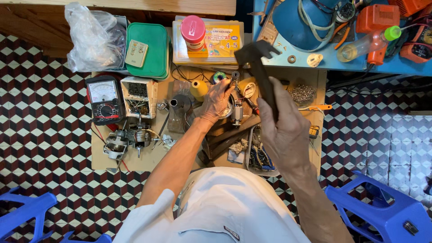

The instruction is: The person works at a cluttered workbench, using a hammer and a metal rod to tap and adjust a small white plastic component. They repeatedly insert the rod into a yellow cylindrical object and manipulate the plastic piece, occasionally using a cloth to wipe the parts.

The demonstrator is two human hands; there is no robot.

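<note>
Right hand (285, 128) grips a dark hammer (257, 60), head raised toward the far side. Left hand (217, 101) rests on a small motor part (236, 110) mid-worktop (112, 164). Analog multimeter (104, 99) left; green lidded box (148, 49) far left.

meter (105, 99) left of motor (236, 109) | hammer (259, 67) raised right
</note>
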